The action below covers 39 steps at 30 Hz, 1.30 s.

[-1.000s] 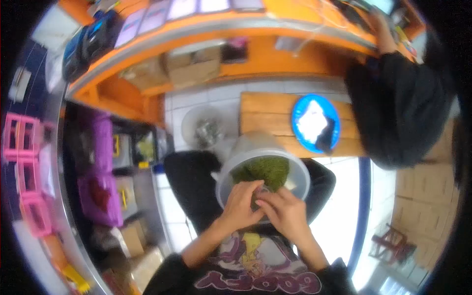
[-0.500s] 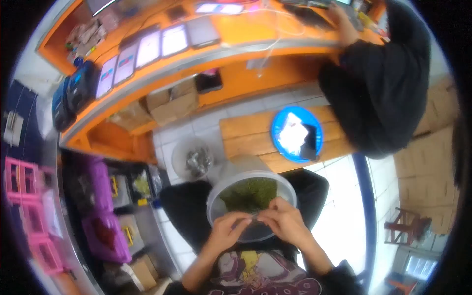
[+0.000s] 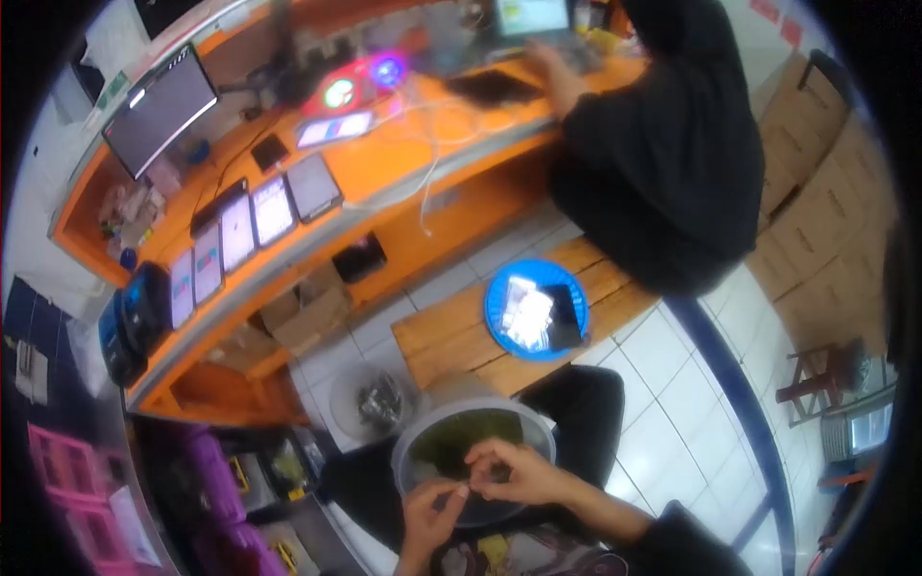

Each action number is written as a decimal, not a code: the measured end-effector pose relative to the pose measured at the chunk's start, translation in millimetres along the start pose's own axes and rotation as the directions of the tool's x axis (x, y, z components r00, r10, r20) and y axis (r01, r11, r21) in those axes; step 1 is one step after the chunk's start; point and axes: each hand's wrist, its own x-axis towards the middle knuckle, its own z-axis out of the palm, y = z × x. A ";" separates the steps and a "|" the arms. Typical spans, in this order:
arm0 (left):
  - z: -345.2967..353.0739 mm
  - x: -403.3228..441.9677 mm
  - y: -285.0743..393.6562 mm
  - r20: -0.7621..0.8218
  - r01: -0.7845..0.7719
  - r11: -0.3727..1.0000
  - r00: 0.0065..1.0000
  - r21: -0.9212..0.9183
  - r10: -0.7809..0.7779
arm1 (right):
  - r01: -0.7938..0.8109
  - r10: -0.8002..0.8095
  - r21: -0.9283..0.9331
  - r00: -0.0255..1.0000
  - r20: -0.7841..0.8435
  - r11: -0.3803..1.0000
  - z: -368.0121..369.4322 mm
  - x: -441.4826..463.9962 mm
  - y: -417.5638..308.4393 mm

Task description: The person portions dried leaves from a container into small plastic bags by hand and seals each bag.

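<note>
A whitish tub with green, leafy-looking material inside stands between my knees. Over its near rim, my left hand has thumb and finger pinched together. Close beside it, my right hand curls over the tub with its fingertips pinched. Whatever lies between the fingertips is too small to make out. Beyond the tub, a blue basket with white packets and a dark item rests on a wooden bench. A pale bucket holds silvery pieces, left of the tub.
An orange counter carries several phones or tablets, cables and a monitor. A person in black sits at the counter with one arm by a laptop. Cardboard boxes stand at right, purple crates at lower left.
The view has swung up and turned, showing more of the counter. My hands remain over the tub; my right hand is now more curled and raised above my left.
</note>
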 end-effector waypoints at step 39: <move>-45.7 21.8 -17.4 -0.588 0.087 0.988 0.795 -0.129 -0.147 | -0.324 -0.433 -0.864 0.763 -0.480 0.386 -167.1 92.6 196.2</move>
